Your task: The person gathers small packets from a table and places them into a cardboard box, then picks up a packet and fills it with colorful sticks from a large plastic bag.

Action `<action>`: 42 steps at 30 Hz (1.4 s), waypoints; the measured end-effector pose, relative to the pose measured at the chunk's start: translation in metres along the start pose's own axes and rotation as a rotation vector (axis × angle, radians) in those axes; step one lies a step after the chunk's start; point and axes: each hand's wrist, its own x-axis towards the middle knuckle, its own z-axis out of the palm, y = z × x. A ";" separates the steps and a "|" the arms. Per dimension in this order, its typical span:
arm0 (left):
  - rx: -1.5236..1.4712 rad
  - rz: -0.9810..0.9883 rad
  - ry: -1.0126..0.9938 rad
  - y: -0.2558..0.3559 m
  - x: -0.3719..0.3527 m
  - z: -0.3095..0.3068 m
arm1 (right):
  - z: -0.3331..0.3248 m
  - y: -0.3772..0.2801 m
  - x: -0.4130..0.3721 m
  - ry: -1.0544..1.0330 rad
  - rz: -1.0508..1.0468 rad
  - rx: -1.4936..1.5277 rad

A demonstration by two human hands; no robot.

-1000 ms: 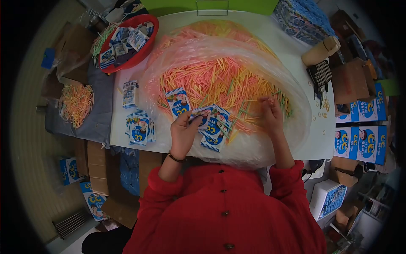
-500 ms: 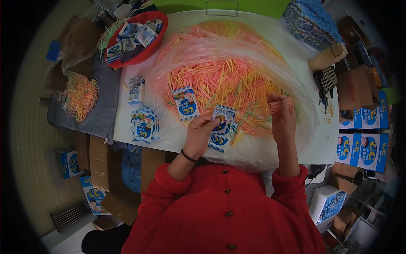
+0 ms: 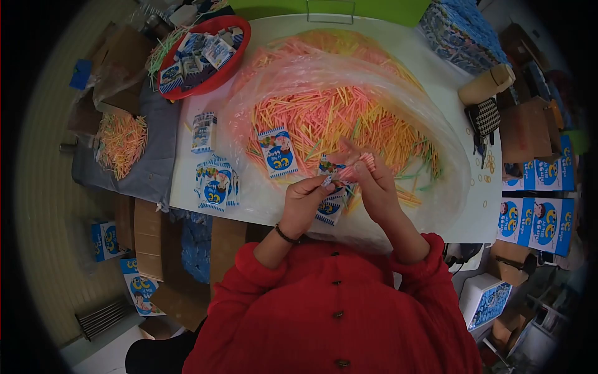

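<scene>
My left hand (image 3: 303,204) pinches a small blue-and-white packet (image 3: 328,180), partly hidden by the fingers. My right hand (image 3: 375,186) grips a short bunch of pink sticks (image 3: 366,163), brought up against the packet's end. Below them lie more printed packets (image 3: 329,210), half covered by my hands. A big clear plastic bag (image 3: 430,115) spreads open in front of me, full of thin pink, yellow and green sticks (image 3: 311,115). On those sticks, left of my hands, rests a flat packet (image 3: 278,153) with a cartoon print.
On the table's left side are a stack of packets (image 3: 215,184) and a plump packet (image 3: 204,132). A red basin (image 3: 233,71) of filled packets stands behind them. Loose sticks (image 3: 121,146) lie on grey cloth at far left. Rubber bands (image 3: 489,163) and a checked pouch (image 3: 483,116) are at right.
My right hand has moved left and down with the pink sticks, from over the bag's right side to the packet. My left hand stays nearly in place, still holding the packet.
</scene>
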 end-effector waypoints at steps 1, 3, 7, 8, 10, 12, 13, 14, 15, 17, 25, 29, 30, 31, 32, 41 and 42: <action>0.000 0.001 0.003 -0.001 0.000 0.000 | -0.003 0.006 -0.001 -0.003 0.001 0.001; -0.003 0.006 -0.018 -0.003 -0.001 0.001 | -0.010 0.013 -0.004 -0.196 -0.089 -0.454; -0.106 -0.028 -0.039 -0.010 0.001 -0.002 | -0.007 -0.004 -0.005 -0.302 -0.099 -0.687; -0.150 -0.044 -0.099 -0.011 0.002 -0.004 | -0.006 -0.008 -0.005 -0.260 -0.131 -0.643; -0.191 -0.051 -0.154 -0.001 0.006 0.001 | -0.006 -0.016 -0.004 -0.224 -0.168 -0.596; -0.259 0.108 -0.226 0.008 0.012 0.012 | -0.009 -0.022 -0.001 -0.016 -0.195 -0.570; -0.257 0.117 -0.221 0.010 0.014 0.010 | -0.018 -0.019 -0.001 -0.025 -0.200 -0.567; -0.167 0.120 -0.222 0.011 0.016 0.008 | -0.031 -0.013 -0.003 -0.026 -0.240 -0.726; -0.075 0.122 -0.223 0.016 0.017 0.009 | -0.032 -0.014 0.000 -0.025 -0.281 -0.884; -0.040 0.159 -0.213 0.027 0.014 0.014 | -0.025 -0.018 -0.003 0.033 -0.340 -0.889; 0.357 0.144 0.203 0.053 -0.038 -0.033 | -0.003 -0.012 -0.009 -0.189 -0.301 -0.815; 1.135 0.217 0.637 0.107 -0.049 -0.080 | -0.040 -0.006 -0.014 0.077 -0.074 -0.580; 1.129 0.220 0.627 0.106 -0.045 -0.096 | -0.046 -0.006 -0.010 0.141 -0.024 -0.520; 1.451 0.349 0.630 0.105 -0.040 -0.110 | -0.049 -0.006 -0.007 0.147 -0.026 -0.527; 1.772 0.485 0.624 0.100 -0.037 -0.119 | -0.051 -0.006 -0.004 0.140 -0.037 -0.554; 1.816 0.731 0.480 0.072 -0.009 -0.061 | -0.056 -0.002 0.058 -0.082 -0.319 -1.085; 1.819 0.574 0.445 0.070 0.002 -0.060 | -0.053 0.004 0.074 -0.195 -0.369 -1.142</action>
